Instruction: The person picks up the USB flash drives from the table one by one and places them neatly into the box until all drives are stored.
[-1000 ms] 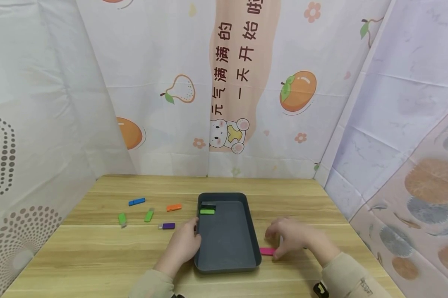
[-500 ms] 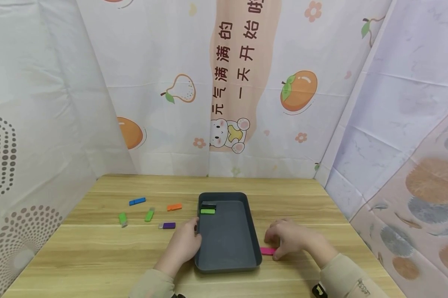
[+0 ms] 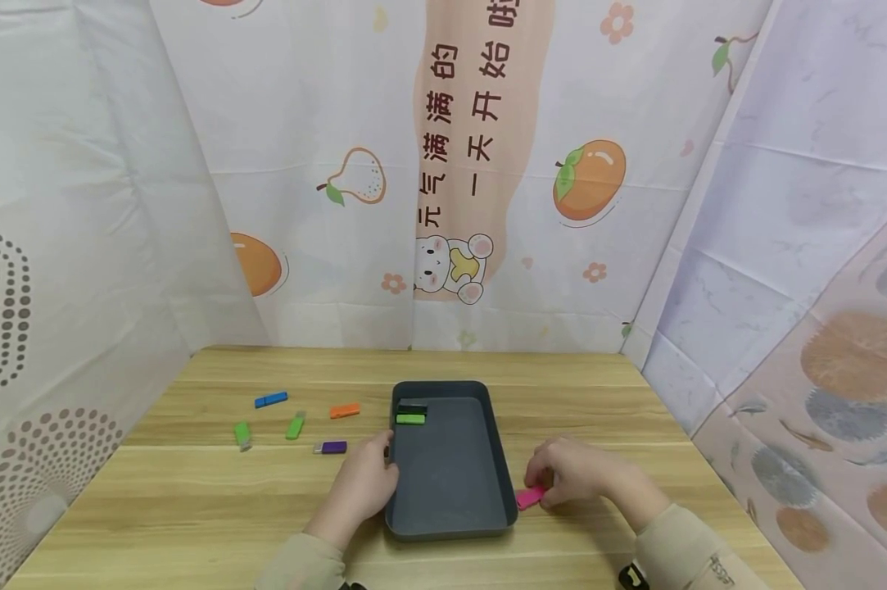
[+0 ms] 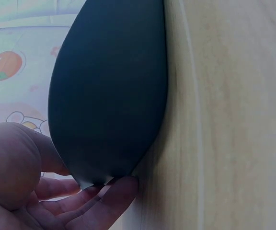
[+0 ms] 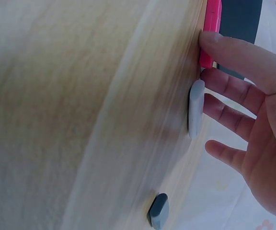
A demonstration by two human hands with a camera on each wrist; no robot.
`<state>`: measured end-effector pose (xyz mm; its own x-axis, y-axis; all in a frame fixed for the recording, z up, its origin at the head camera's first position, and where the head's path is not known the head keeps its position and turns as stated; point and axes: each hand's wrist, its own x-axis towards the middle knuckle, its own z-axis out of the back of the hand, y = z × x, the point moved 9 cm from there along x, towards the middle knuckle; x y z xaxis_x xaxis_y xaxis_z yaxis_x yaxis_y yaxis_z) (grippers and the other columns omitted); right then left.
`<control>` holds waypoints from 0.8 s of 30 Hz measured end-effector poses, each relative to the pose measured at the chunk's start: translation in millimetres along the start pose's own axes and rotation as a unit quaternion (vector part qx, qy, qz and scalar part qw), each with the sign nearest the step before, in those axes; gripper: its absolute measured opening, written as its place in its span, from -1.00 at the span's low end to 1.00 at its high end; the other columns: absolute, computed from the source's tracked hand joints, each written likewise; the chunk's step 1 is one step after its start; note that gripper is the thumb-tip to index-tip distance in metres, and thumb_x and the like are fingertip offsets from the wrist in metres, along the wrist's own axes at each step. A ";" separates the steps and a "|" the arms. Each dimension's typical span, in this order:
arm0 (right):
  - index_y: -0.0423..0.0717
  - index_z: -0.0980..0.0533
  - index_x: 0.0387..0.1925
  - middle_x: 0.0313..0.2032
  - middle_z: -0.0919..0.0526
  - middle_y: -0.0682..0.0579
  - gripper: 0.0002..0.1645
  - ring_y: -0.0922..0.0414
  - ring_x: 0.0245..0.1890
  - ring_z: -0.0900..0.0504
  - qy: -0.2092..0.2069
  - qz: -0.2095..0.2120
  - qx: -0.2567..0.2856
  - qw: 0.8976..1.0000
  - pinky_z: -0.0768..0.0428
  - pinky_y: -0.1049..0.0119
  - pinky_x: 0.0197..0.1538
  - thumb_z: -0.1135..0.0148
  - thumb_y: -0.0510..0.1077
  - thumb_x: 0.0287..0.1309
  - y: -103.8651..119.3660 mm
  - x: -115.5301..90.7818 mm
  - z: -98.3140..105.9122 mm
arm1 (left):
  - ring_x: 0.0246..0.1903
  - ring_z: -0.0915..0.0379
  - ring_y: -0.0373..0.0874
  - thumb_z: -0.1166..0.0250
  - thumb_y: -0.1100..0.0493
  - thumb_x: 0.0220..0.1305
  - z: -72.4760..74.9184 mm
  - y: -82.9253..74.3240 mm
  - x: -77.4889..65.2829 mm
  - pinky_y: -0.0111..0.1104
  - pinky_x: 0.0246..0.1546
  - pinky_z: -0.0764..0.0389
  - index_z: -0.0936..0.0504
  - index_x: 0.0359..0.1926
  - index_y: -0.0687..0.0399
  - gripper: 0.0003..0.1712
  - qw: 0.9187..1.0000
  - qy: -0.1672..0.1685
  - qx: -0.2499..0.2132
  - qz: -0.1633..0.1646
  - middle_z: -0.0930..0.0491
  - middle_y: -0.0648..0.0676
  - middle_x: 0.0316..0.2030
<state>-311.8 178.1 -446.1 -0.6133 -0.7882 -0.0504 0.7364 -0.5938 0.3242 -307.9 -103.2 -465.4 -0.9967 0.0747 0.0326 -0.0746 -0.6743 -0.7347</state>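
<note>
In the head view a dark grey tray point(image 3: 450, 479) lies on the table. My left hand point(image 3: 364, 482) holds its left side, with the fingertips point(image 4: 123, 188) against the outer wall in the left wrist view. At the tray's right side, my right hand point(image 3: 574, 471) pinches a pink USB stick point(image 3: 529, 497) between thumb and index finger, low at the tabletop. A white, rounded stick point(image 5: 196, 109) lies by the other fingers in the right wrist view. Inside the tray's far left corner are a green USB stick point(image 3: 410, 419) and a black one point(image 3: 413, 409).
Left of the tray lie an orange USB stick point(image 3: 345, 410), a purple one point(image 3: 332, 447), a blue one point(image 3: 270, 399) and two green ones, including a nearer green stick point(image 3: 242, 434). A small dark object point(image 5: 159, 211) shows in the right wrist view. Printed curtains point(image 3: 325, 311) enclose the table.
The pink USB stick has turned from lying straight to a slant, its left end now nearer me. The right fingers have closed in on it. The left hand and tray stay put.
</note>
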 end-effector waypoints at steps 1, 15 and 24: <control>0.12 -0.73 -0.30 -0.36 -0.62 0.36 -0.73 0.36 -0.33 -0.52 0.000 0.000 0.001 1.000 -0.52 0.41 -0.23 -0.60 -0.16 -0.14 -0.2 0.1 -0.2 | 0.15 -0.53 0.22 -0.28 0.37 0.30 0.0 0.0 -0.1 0.07 0.06 -0.61 -0.43 0.33 0.45 -0.41 1.000 0.000 0.000 0.001 -0.56 0.39 0.16; 0.09 -0.73 -0.32 -0.37 -0.61 0.34 -0.74 0.36 -0.35 -0.53 0.006 -0.010 0.017 1.000 -0.55 0.43 -0.23 -0.58 -0.24 -0.09 1.3 0.3 -0.4 | 0.16 -0.52 0.23 -0.28 0.37 0.30 0.5 -1.7 -0.9 0.08 0.07 -0.61 -0.43 0.32 0.46 -0.42 1.000 0.000 -0.001 -0.004 -0.55 0.39 0.16; 0.06 -0.72 -0.33 -0.38 -0.60 0.31 -0.75 0.34 -0.37 -0.56 0.013 -0.007 0.036 0.999 -0.58 0.46 -0.27 -0.55 -0.31 -0.06 1.0 1.8 -2.1 | 0.17 -0.51 0.25 -0.27 0.38 0.29 1.2 -1.6 -0.5 0.08 0.08 -0.60 -0.43 0.32 0.47 -0.42 1.000 -0.002 0.000 -0.007 -0.55 0.40 0.17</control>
<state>-311.5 175.7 -447.9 -0.6152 -0.7842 -0.0806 0.7046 -0.5929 0.3898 -307.3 -103.1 -463.4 -0.9956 0.0815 0.0466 -0.0895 -0.6726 -0.7345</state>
